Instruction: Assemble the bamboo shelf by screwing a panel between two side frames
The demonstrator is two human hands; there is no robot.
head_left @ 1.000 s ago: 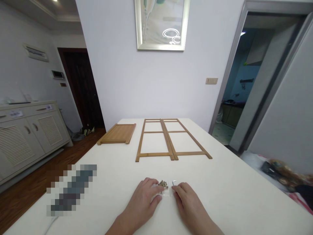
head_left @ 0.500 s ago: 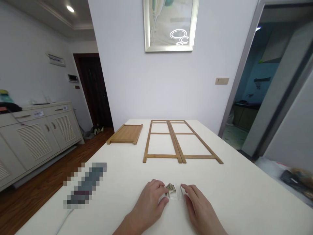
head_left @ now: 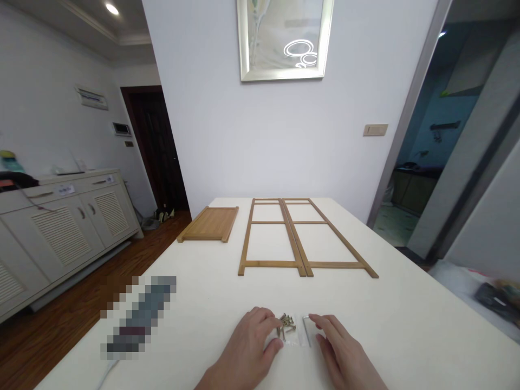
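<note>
My left hand (head_left: pixel 252 346) rests on the near part of the table, fingers curved and thumb apart from them. Its fingertips touch the left edge of a small heap of brass-coloured screws (head_left: pixel 288 322) on a clear plastic bag (head_left: pixel 291 341). To the right of the screws a thin L-shaped hex key (head_left: pixel 306 331) lies with its short arm at the far end. My right hand (head_left: pixel 343 349) is beside it, the index fingertip at the bend's outer end, thumb apart and nothing gripped.
Two ladder-like wooden frames (head_left: pixel 273 264) lie side by side beyond my hands on the white table (head_left: pixel 203 303). A slatted wooden panel (head_left: pixel 209 225) is at the far left. A blurred dark item (head_left: pixel 144 314) with a white cable lies at the left edge.
My right hand has drawn slightly right, leaving the hex key more exposed beside the screws. My left hand stays by the screws. The view has shifted a little.
</note>
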